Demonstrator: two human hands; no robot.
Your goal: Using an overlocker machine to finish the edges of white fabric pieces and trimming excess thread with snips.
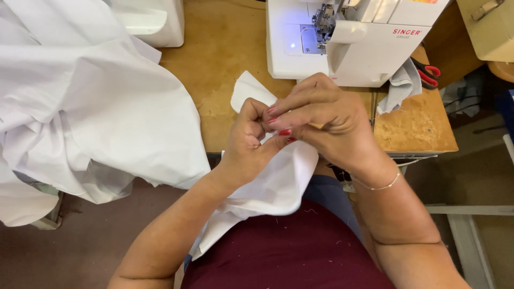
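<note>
White cloth piece point(278, 182) is being held above the near edge of the wooden table point(225, 59), in front of the white sewing machine point(348, 43). Its upper corner is being seen standing up behind the hands, over the tabletop, while the rest is draping down over the person's lap and dark red top point(289, 251).

Left hand point(249, 142) is being kept curled, fingers folded inward, with the cloth piece passing beneath its palm and wrist. Right hand point(326, 120) is being laid partly over the left, its fingertips point(281, 124) being pressed together against the left thumb in a pinch at the cloth's edge. Whether anything smaller is being pinched there cannot be told; the contact point is being hidden by the fingers.

A thin bracelet point(383, 186) is being worn on the right wrist.

A large heap of white fabric point(91, 112) is lying on the left part of the table and hanging over its edge. Red-handled scissors point(428, 72) are resting just right of the machine, beside a folded striped cloth point(401, 88).
</note>
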